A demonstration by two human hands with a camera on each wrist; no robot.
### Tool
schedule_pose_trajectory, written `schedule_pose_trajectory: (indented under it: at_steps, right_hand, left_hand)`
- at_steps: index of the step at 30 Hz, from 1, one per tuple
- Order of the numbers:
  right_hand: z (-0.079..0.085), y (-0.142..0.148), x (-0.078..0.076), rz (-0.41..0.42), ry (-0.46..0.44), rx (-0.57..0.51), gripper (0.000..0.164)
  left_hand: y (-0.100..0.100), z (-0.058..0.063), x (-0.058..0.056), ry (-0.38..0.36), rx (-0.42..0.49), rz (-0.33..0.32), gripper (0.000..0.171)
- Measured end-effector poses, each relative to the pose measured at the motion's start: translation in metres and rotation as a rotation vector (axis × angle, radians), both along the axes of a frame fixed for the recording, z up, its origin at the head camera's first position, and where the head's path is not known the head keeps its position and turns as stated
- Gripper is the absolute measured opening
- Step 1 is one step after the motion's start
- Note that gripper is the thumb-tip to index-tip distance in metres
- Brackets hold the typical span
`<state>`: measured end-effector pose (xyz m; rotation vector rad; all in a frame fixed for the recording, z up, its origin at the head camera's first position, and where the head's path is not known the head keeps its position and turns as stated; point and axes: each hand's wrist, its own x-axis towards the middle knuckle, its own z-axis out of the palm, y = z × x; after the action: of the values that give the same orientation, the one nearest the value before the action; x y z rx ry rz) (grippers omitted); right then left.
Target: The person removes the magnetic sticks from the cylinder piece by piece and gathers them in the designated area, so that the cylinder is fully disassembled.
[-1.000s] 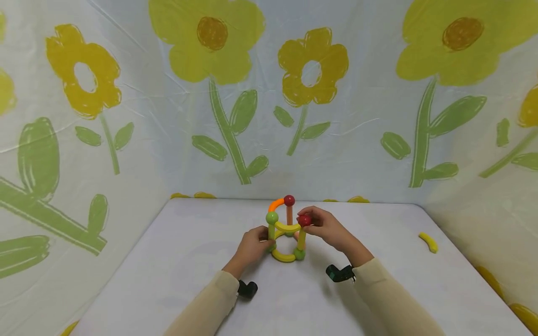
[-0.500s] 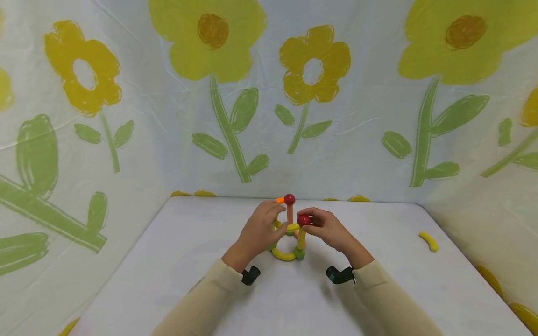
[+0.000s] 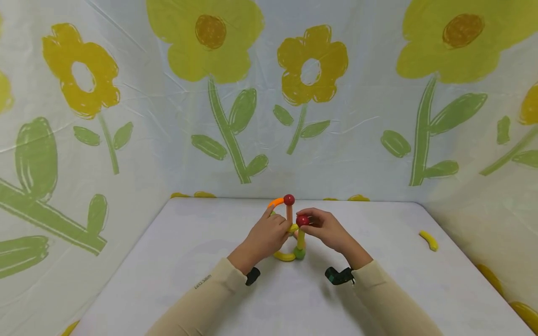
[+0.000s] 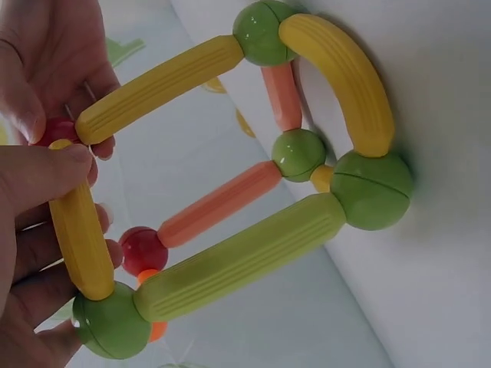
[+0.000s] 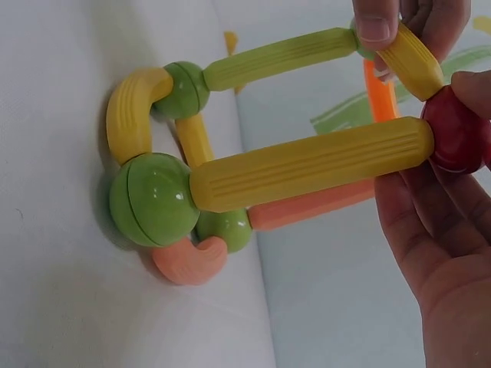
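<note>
A frame of chunky magnetic rods and balls stands on the white table (image 3: pixel 201 242). My right hand (image 3: pixel 328 229) grips a red ball (image 5: pixel 456 130) atop a straight yellow rod (image 5: pixel 307 165). With its thumb on top and fingers behind, my left hand (image 3: pixel 265 233) pinches a curved yellow rod (image 4: pixel 80 238). That rod runs from the red ball to a green ball (image 4: pixel 115 322) on a light green upright rod (image 4: pixel 242 257). At the back, a second red ball (image 3: pixel 288 199) joins an orange curved rod (image 3: pixel 275 202). The left hand hides part of the frame in the head view.
A loose curved yellow rod (image 3: pixel 428 240) lies on the table at the right. Flower-printed white cloth (image 3: pixel 353 130) hangs around the back and sides.
My left hand has left the light green upright rod and risen to the top of the frame, onto the curved yellow rod. The right hand keeps hold of the red ball.
</note>
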<state>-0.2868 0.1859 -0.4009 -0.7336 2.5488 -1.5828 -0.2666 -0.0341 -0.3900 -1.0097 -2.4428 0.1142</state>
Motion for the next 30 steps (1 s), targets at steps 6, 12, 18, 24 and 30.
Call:
schedule_pose_trajectory:
  at_steps: [6, 12, 18, 24, 30]
  right_hand:
    - [0.0008, 0.0033, 0.0, -0.033, -0.013, 0.003, 0.036]
    - [0.0008, 0.0026, 0.0016, -0.018, -0.021, -0.005, 0.039]
    - [-0.001, 0.0011, 0.0019, -0.021, -0.008, 0.002, 0.037]
    - [-0.0017, 0.0011, 0.0016, -0.024, 0.0, 0.018, 0.037]
    - [-0.0018, 0.0014, 0.0013, -0.022, 0.0, 0.021, 0.037]
  left_hand:
    - [-0.0007, 0.0012, 0.0006, -0.019, -0.151, 0.042, 0.021]
    - [0.0011, 0.0007, -0.0012, 0.038, -0.293, 0.043, 0.022]
    - [0.0039, 0.0024, -0.0038, 0.078, -0.5, 0.05, 0.018]
    - [0.0027, 0.0031, -0.0054, 0.062, -0.608, 0.072, 0.009]
    - [0.0024, 0.0032, -0.0046, 0.051, -0.626, 0.078, 0.011]
